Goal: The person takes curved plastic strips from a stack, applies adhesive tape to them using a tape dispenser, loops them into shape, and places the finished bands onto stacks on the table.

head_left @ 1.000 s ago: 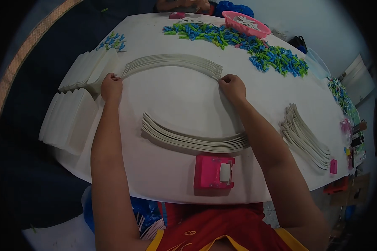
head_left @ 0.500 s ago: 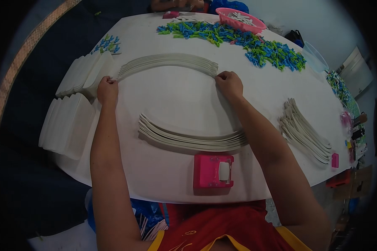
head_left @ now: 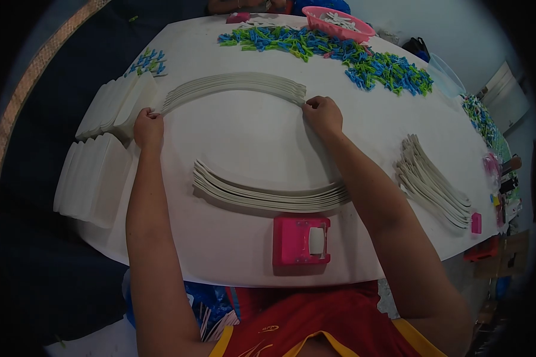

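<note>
Across the white table (head_left: 238, 140) lies an arched bundle of long pale strips (head_left: 235, 81). My left hand (head_left: 148, 127) pinches its left end and my right hand (head_left: 323, 115) pinches its right end, fingers closed at both. Nearer to me, a second bundle of curved strips (head_left: 262, 197) bows the other way, its right end partly behind my right forearm. Just below that bundle sits a pink tape dispenser (head_left: 302, 241) with a pale roll. A looser fan of similar strips (head_left: 433, 178) rests right of my right arm.
Blue and green clips (head_left: 327, 53) spread along the far side, beside a pink basket (head_left: 339, 31) of white pieces. Stacked white trays or sheets (head_left: 92, 178) stand at the left edge, with a few clips (head_left: 147, 62) behind. Another person's arms (head_left: 244, 6) show at the far edge.
The whole view has shifted slightly, so everything sits a little further left and up. Both hands remain at the ends of the arched bundle.
</note>
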`<act>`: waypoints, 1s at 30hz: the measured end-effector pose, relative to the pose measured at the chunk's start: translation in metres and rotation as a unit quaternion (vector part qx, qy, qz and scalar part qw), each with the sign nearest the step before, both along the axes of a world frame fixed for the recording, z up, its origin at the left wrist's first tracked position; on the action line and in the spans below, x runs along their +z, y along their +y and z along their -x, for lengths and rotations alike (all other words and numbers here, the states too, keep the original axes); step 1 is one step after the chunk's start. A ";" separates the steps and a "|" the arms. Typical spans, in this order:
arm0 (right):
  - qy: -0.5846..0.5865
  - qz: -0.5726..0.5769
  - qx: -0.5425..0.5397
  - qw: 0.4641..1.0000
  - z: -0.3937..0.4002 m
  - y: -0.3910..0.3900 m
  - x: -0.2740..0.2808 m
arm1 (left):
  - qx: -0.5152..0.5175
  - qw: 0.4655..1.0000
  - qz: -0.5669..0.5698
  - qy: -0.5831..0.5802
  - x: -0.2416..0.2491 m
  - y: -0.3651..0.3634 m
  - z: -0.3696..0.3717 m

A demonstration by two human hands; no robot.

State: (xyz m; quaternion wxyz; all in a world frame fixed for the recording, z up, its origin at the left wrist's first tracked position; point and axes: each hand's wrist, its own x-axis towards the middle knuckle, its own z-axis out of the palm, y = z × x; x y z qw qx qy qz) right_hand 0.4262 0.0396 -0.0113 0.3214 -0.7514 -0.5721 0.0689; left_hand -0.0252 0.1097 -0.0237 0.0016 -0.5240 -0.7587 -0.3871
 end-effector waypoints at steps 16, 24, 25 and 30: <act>0.062 -0.033 0.092 0.993 -0.022 -0.007 -0.005 | -0.003 1.000 -0.004 -0.019 0.004 -0.006 -0.002; 0.104 -0.028 0.208 0.972 -0.052 -0.128 0.053 | 0.036 0.999 -0.002 -0.014 0.003 -0.005 -0.006; 0.042 -0.064 0.247 0.966 -0.055 -0.151 0.057 | 0.030 0.999 -0.008 -0.014 0.004 -0.007 -0.008; -0.094 -0.126 0.309 0.938 -0.053 -0.241 0.052 | 0.012 0.999 -0.030 0.007 -0.001 -0.010 0.001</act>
